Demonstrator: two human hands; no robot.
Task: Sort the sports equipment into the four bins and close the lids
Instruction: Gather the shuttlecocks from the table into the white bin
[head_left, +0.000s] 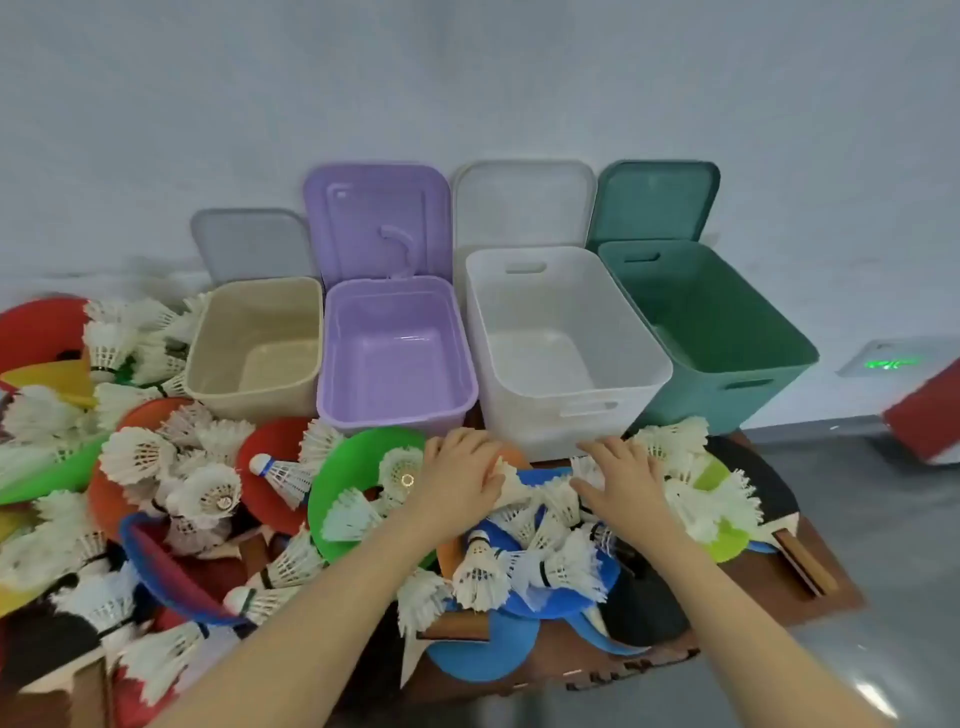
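Note:
Four open bins stand in a row by the wall: beige bin (208, 364), purple bin (332, 364), white bin (483, 343) and green bin (753, 332), all with nothing inside. Each lid leans upright behind its bin, like the purple lid (363, 223). In front lies a heap of white shuttlecocks (208, 488), coloured flat discs (353, 457) and table tennis paddles (774, 499). My left hand (457, 478) curls around a shuttlecock (511, 486) just before the purple and white bins. My right hand (618, 478) closes thumb and fingers on another shuttlecock (584, 465) beside it.
The brown table (779, 592) ends at the right, with grey floor beyond. A red and white object (930, 415) and a small grey unit with a green light (888, 361) sit on the floor to the right. The heap covers the table's left and front.

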